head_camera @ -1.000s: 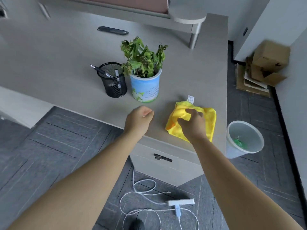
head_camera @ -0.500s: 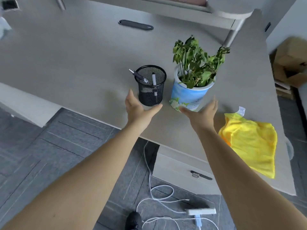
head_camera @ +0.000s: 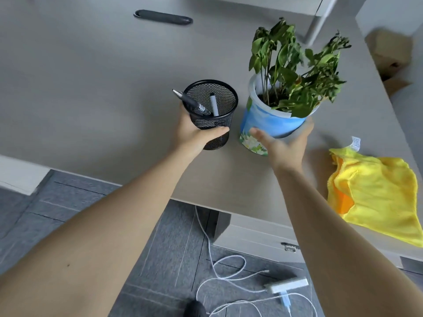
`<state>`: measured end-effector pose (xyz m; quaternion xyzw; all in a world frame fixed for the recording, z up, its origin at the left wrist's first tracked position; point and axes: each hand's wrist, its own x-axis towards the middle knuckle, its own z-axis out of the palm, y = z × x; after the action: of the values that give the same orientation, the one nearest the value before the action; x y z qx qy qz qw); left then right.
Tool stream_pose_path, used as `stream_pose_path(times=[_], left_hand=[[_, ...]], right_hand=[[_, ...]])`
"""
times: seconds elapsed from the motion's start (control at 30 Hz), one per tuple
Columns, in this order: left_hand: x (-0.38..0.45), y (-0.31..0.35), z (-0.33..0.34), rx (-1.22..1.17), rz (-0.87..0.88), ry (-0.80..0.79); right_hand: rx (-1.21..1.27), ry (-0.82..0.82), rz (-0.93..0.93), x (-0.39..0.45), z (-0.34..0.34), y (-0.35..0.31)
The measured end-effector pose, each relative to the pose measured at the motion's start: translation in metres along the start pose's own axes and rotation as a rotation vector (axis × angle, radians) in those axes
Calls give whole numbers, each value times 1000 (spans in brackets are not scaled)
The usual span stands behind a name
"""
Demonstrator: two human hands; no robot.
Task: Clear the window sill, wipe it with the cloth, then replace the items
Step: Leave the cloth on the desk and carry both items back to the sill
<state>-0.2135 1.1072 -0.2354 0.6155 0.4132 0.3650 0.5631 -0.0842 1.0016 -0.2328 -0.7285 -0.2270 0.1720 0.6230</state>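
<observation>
Left hand (head_camera: 196, 133) is clamped round the mesh pen cup (head_camera: 211, 113), which sits on the worktop (head_camera: 91, 88) near centre frame. Right hand (head_camera: 283, 145) is spread and cupping the plant pot (head_camera: 267, 124), fingers not fully closed; the pot looks tilted toward 1 o'clock. Main risk: a one-handed, low grip on a top-heavy pot, so it could tip and dump soil on the surface. The black pen (head_camera: 191, 102) leans out over the cup rim toward 10 o'clock, so a quick lift could flick it out. Yellow cloth (head_camera: 375, 197) lies at 4 o'clock, overhanging the worktop edge; an arm brushing it could drag it to the floor.
</observation>
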Motion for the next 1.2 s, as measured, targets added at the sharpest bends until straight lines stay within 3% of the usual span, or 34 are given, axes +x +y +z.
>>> stream_pose_path(times=[0.27, 0.67, 0.9, 1.2], left_hand=[[-6, 7, -4, 1, 0, 98], [-81, 71, 21, -5, 86, -50], [-152, 108, 80, 25, 114, -175], [-297, 139, 209, 6, 149, -394]], right_hand=[[-31, 65, -49, -11, -2, -12], [21, 86, -49, -53, -81, -54], [97, 195, -140, -96, -189, -69], [26, 381, -124, -189, -388, -70]])
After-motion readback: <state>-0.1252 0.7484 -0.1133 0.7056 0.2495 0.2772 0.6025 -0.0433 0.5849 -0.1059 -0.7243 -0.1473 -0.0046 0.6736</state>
